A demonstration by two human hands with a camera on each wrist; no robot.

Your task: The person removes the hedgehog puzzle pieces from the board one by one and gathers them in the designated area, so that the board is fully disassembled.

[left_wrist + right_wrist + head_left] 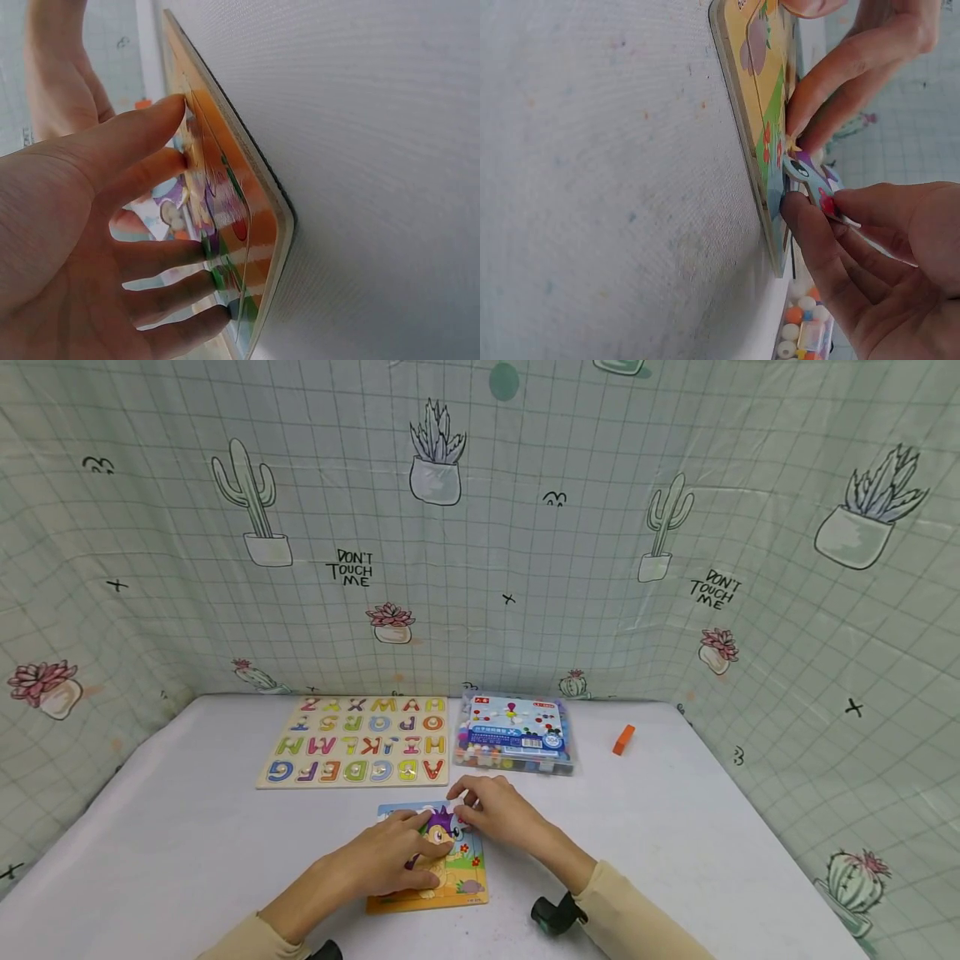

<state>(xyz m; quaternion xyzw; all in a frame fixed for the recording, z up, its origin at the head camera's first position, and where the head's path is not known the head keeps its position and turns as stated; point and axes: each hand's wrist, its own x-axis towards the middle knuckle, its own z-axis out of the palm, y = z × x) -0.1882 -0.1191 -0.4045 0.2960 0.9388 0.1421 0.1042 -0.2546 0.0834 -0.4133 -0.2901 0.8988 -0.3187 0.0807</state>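
Observation:
A wooden jigsaw puzzle (pixel 472 893) with a purple-haired cartoon animal lies flat on the white table. My left hand (pixel 390 857) is spread over its left side. In the left wrist view, the extended fingers (pixel 161 259) and thumb of that hand touch the picture with their tips. At the puzzle's upper right, my right hand (pixel 501 812) pinches a puzzle piece (pixel 815 180) between thumb and fingers. The piece shows an eye and a red flower and is tilted up from the board. Part of the picture is hidden under the left hand.
Behind the puzzle lies a wooden alphabet board (pixel 352 783) with colored letters. Beside it stands a clear plastic box (pixel 513 735) of colored beads with a printed label. An orange block (pixel 624 739) rests at the back right. A patterned cloth (pixel 495 543) hangs behind the table.

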